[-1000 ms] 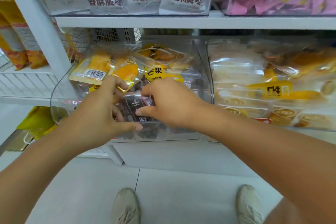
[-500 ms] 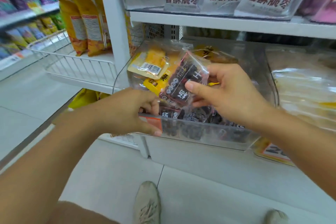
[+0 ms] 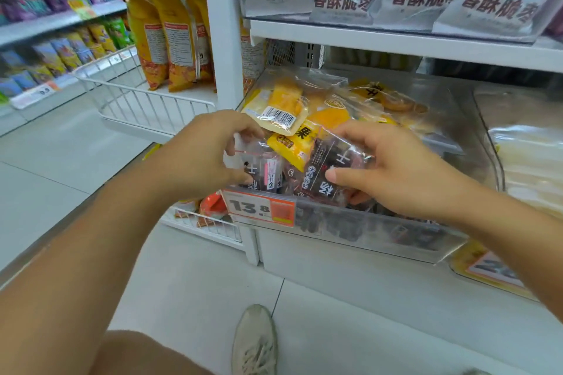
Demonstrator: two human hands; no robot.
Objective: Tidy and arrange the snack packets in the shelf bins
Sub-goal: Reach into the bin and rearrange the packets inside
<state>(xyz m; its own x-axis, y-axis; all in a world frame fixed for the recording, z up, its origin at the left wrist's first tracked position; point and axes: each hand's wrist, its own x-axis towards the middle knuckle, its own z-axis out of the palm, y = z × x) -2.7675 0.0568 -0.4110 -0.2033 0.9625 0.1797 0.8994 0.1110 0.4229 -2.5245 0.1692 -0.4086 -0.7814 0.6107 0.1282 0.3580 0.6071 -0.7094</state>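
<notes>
Right now both hands work at the front of the clear plastic shelf bin (image 3: 380,231), where dark packets belong ahead of the yellow mango packets (image 3: 292,143) heaped behind. The left hand (image 3: 201,152) pinches a small clear packet of dark dried fruit (image 3: 259,170) between thumb and fingers, apparently to stand it upright. The right hand (image 3: 390,173) grips a second dark printed packet (image 3: 332,173) by its edge, tilted, probably to slot it alongside, just above the orange price tag (image 3: 262,207).
</notes>
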